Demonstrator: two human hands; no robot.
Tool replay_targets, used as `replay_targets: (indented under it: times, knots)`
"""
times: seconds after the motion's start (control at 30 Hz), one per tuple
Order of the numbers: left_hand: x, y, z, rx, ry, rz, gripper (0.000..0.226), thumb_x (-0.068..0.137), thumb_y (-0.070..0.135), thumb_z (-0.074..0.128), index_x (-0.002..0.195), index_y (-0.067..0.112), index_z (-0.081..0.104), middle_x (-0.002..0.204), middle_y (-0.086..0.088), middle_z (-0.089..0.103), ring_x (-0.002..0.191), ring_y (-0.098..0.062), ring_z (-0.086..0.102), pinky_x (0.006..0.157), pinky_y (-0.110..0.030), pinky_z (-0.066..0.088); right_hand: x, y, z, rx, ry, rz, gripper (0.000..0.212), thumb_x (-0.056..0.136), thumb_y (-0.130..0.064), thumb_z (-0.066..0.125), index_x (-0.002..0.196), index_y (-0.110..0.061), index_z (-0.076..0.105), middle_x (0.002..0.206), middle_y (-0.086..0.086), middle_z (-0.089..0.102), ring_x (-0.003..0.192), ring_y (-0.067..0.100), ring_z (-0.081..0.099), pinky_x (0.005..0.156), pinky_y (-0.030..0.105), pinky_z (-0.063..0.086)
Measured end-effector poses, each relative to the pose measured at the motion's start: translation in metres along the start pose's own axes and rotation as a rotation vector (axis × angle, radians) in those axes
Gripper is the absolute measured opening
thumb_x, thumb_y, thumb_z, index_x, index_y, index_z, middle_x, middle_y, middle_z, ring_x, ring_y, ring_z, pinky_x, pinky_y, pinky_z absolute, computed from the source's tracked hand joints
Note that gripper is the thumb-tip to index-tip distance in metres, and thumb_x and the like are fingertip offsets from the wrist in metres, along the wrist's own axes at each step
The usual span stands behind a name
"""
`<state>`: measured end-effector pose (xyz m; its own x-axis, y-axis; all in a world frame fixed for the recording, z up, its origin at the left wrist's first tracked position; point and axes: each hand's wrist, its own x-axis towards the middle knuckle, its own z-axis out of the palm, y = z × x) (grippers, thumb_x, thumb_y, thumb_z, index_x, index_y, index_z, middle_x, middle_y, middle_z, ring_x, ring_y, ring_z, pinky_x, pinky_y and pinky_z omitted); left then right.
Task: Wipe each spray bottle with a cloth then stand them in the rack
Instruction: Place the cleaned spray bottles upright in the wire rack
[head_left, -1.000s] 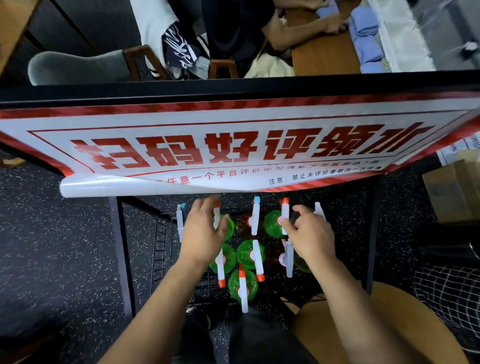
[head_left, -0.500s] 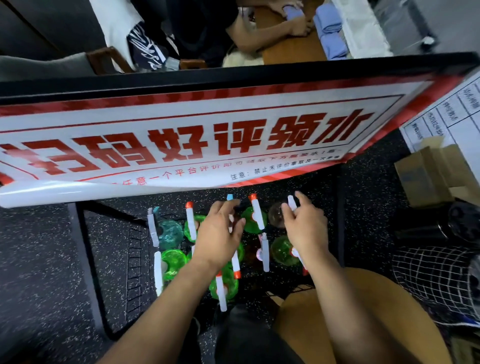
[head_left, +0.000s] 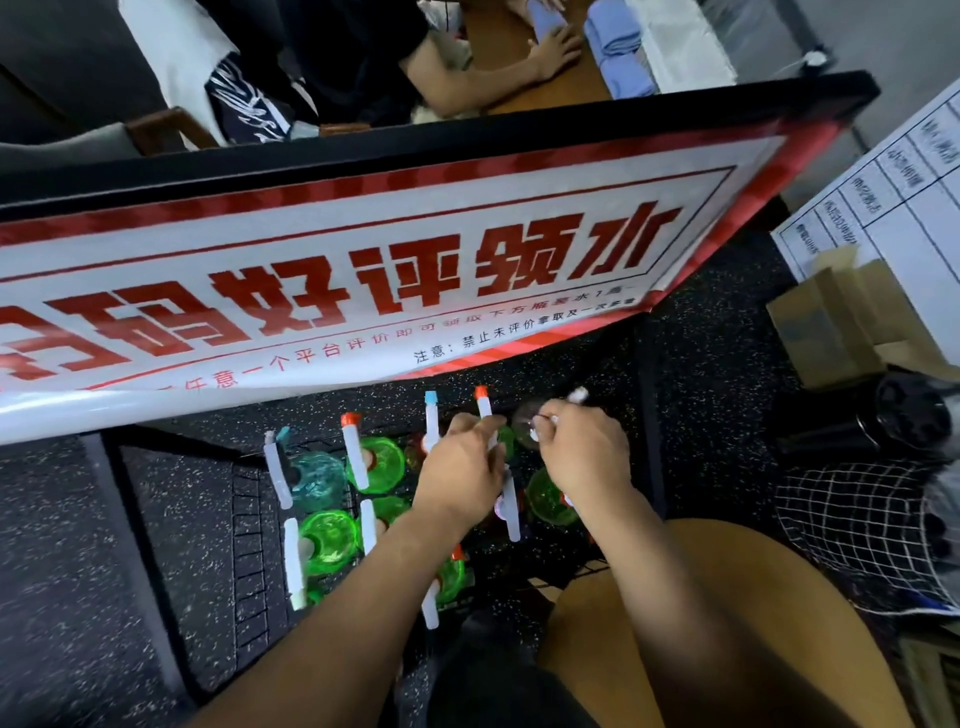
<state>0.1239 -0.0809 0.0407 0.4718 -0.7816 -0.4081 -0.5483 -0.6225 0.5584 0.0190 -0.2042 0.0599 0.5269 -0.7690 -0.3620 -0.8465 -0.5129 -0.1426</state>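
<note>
— Reaching down under the sign's edge: the right hand (head_left: 582, 452) has its fingers curled round the white spray head of a clear bottle (head_left: 524, 427), far right corner of the wire rack (head_left: 244, 525). Agreed?

— Agreed on the right. The left hand (head_left: 460, 475) sits just beside it, fingers bent over a white trigger with an orange tip (head_left: 484, 410) — whether it truly pinches it, I cannot tell.

— And the other bottles?

— Standing in the rack to the left of both hands: a teal bottle (head_left: 314, 480) furthest out, a green bottle (head_left: 382, 462) between it and the left hand. Nearer the body, another green one (head_left: 327, 540). One more green bottle (head_left: 550, 496) peeks out right under the right wrist.

— Above the grip?

— The red-and-white sign (head_left: 363, 275), overhanging the rack's far side. A brown round stool (head_left: 727, 623) lies under the right forearm. I see no cloth near either hand that I could name.
</note>
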Motion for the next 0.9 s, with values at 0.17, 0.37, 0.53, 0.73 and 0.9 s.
replay_targets:
  times: [0.17, 0.37, 0.53, 0.73, 0.9]
  knots:
    - [0.000, -0.002, 0.000, -0.067, 0.000, 0.000, 0.044, 0.112, 0.025, 0.048, 0.156, 0.021, 0.051, 0.151, -0.010, 0.048, 0.091, -0.030, 0.073, 0.089, -0.035, 0.055, 0.000, 0.000, 0.005, -0.129, 0.019, -0.061, 0.030, 0.106, -0.041, 0.054, 0.127, -0.021, 0.062, 0.121, 0.004, 0.063, 0.095, 0.030, 0.070, 0.068, 0.034, 0.046]
    - [-0.001, -0.005, -0.002, -0.145, 0.010, -0.007, 0.046, 0.111, 0.022, 0.048, 0.157, 0.024, 0.048, 0.148, -0.013, 0.050, 0.088, -0.029, 0.073, 0.091, -0.034, 0.055, 0.013, -0.001, 0.003, -0.073, 0.015, -0.015, 0.054, 0.101, -0.055, 0.057, 0.143, -0.023, 0.043, 0.105, 0.004, 0.073, 0.092, 0.029, 0.072, 0.064, 0.033, 0.048]
    - [0.001, -0.007, -0.001, -0.205, -0.013, -0.018, 0.049, 0.109, 0.019, 0.052, 0.158, 0.024, 0.048, 0.151, -0.012, 0.049, 0.107, -0.031, 0.070, 0.103, -0.038, 0.053, 0.022, -0.014, 0.007, -0.155, -0.078, -0.147, 0.034, 0.100, -0.045, 0.059, 0.128, -0.026, 0.061, 0.111, 0.000, 0.071, 0.095, 0.025, 0.070, 0.068, 0.032, 0.046]
    - [0.003, -0.008, -0.002, -0.219, -0.023, -0.042, 0.051, 0.110, 0.024, 0.052, 0.160, 0.024, 0.044, 0.152, -0.011, 0.048, 0.102, -0.026, 0.072, 0.102, -0.032, 0.053, 0.020, -0.012, 0.002, -0.273, -0.122, -0.005, 0.029, 0.102, -0.041, 0.056, 0.109, -0.019, 0.073, 0.090, 0.003, 0.071, 0.073, 0.024, 0.055, 0.063, 0.029, 0.041]
    - [0.005, -0.011, -0.003, -0.214, -0.020, -0.047, 0.052, 0.110, 0.028, 0.052, 0.161, 0.027, 0.042, 0.151, -0.012, 0.048, 0.093, -0.023, 0.073, 0.098, -0.028, 0.053, 0.009, 0.006, -0.008, -0.235, -0.196, 0.119, 0.036, 0.098, -0.047, 0.064, 0.114, -0.016, 0.071, 0.091, 0.003, 0.065, 0.078, 0.026, 0.059, 0.065, 0.029, 0.042]
